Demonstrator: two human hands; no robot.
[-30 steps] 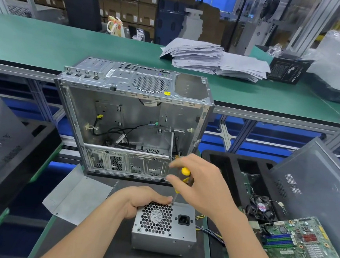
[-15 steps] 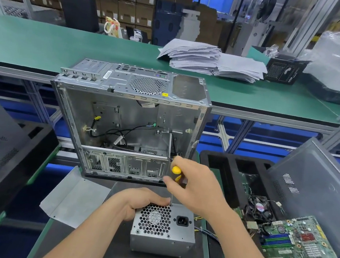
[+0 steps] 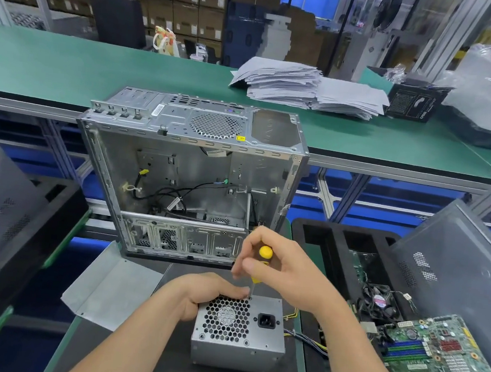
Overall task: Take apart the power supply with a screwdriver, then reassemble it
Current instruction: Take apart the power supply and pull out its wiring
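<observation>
A grey metal power supply [image 3: 238, 344] stands on the dark mat in front of me, its honeycomb fan grille and black power socket facing up. My left hand [image 3: 207, 293] grips its far left top edge, fingers curled over the grille. My right hand [image 3: 283, 273] holds a yellow-handled screwdriver [image 3: 262, 262] upright, pinching the handle between fingers and thumb. The tip rests at the far top edge of the power supply, just right of my left fingertips. Coloured wires [image 3: 304, 338] trail from the unit's right side.
An open, empty computer case [image 3: 190, 180] stands just behind the power supply. A loose grey metal panel [image 3: 108, 289] lies to the left. At right, a black tray [image 3: 338, 239] holds a small fan, with a green motherboard [image 3: 443, 361] nearby. Stacked papers [image 3: 304, 86] lie on the green bench behind.
My right hand has shifted slightly on the screwdriver handle while the tip stays at the same spot. My left hand and the power supply have not moved.
</observation>
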